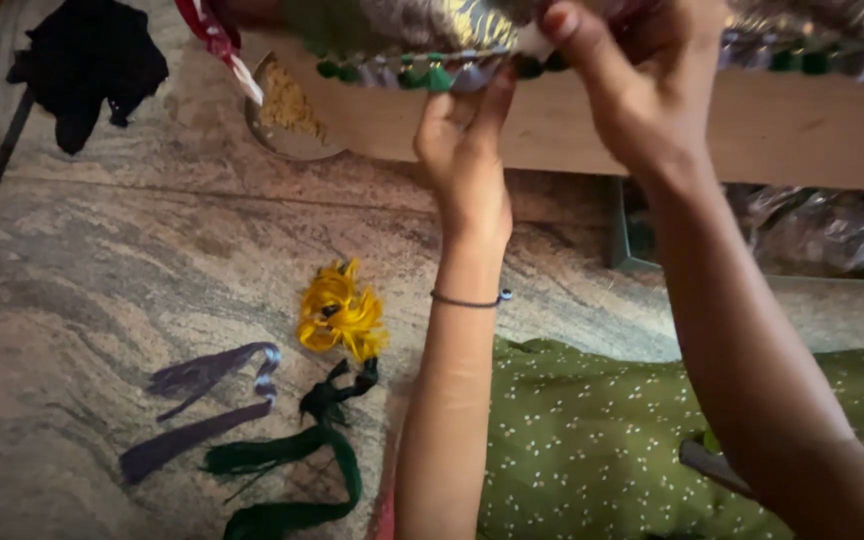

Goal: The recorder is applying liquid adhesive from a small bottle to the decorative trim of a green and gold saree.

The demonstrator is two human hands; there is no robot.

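we pinch the fabric's tassel edge (432,75) in both grips, left hand (467,150) and right hand (632,90); several green tassels hang done, while yellow thread (340,315), green thread (292,470) and purple thread (202,400) lie unused on the floor (102,280).

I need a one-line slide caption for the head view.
Both hands, left hand and right hand, work at green tassels on fabric edge above thread bundles.

Shiny fabric edge (432,25) with green tassels (439,76), stretched along wooden frame, top of view.
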